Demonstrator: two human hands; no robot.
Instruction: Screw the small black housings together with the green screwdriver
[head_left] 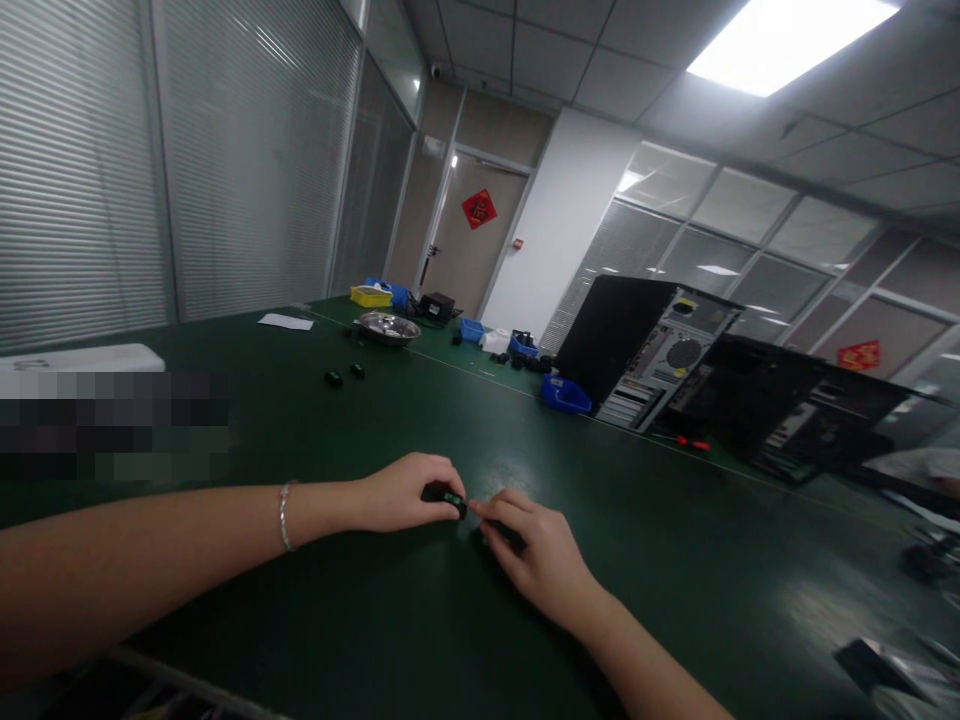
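Between the thumb and fingers of my left hand (pixel 405 492) is a small black part with a green face (pixel 454 501), held just above the green tabletop (pixel 420 610). My left wrist wears a silver bracelet (pixel 284 517). Close to the right end of that part, my right hand (pixel 547 560) has its thumb and index finger curled near each other. A tiny greenish bit seems to show by the right thumb, too small and blurred to name. Whether the right fingertips touch the black part I cannot tell.
Two small black pieces (pixel 345 375) lie at the left, before a metal bowl (pixel 388 328). Blue bins (pixel 566 394) and several black parts line the back. Black computer cases (pixel 637 350) stand at the right, near a red-handled tool (pixel 693 443).
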